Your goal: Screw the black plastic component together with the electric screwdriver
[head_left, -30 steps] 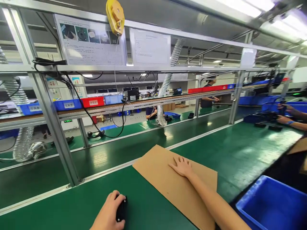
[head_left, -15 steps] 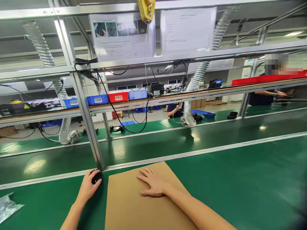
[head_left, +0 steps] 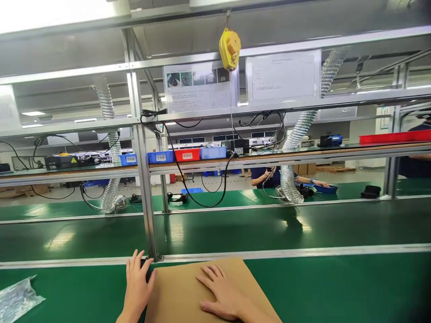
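Note:
A brown cardboard sheet (head_left: 178,291) lies on the green bench in front of me. My right hand (head_left: 222,294) rests flat on it, fingers stretched out, holding nothing. My left hand (head_left: 136,282) lies just off the sheet's left edge with its fingers extended. It covers a small black object (head_left: 147,270), of which only a sliver shows, at the foot of the metal post (head_left: 148,215).
A crumpled clear plastic bag (head_left: 16,298) lies at the far left. Beyond the post runs a green conveyor belt (head_left: 269,229). Above are a shelf with blue and red bins (head_left: 186,154), hanging cables and a yellow tool balancer (head_left: 230,42). A person (head_left: 269,176) works opposite.
My view has lifted and turned left. The left hand slid the black object forward to the post's foot and its fingers have straightened. The right hand stays flat on the cardboard.

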Motion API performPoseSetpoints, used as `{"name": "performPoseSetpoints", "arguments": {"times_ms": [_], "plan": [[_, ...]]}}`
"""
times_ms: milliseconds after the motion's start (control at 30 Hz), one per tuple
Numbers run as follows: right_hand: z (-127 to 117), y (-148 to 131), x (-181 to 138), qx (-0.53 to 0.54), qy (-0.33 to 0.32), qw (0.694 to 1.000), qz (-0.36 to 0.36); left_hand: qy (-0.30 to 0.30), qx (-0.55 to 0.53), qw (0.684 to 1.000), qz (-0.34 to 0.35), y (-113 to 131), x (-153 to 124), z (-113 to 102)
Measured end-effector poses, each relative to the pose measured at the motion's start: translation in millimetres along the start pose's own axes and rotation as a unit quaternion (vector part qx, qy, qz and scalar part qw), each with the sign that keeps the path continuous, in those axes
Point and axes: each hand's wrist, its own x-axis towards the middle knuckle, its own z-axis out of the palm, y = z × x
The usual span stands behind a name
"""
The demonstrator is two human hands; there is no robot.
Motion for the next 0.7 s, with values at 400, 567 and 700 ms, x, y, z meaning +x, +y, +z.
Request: {"name": "performPoseSetpoints", "arguments": {"times_ms": [400, 567, 700], "plan": [[8, 3, -2, -0.013, 0.03, 0.999, 0.033, -0.208, 0.002, 0.956, -0.207, -23, 1, -12], [15, 7, 2, -0.012, 0.042, 0.999, 0.032, -0.204, -0.103, 0.947, -0.225, -15, 12, -30], [15, 9, 3, -0.01, 0.071, 0.997, 0.016, -0.224, -0.078, 0.949, -0.207, -25, 10, -36]]}}
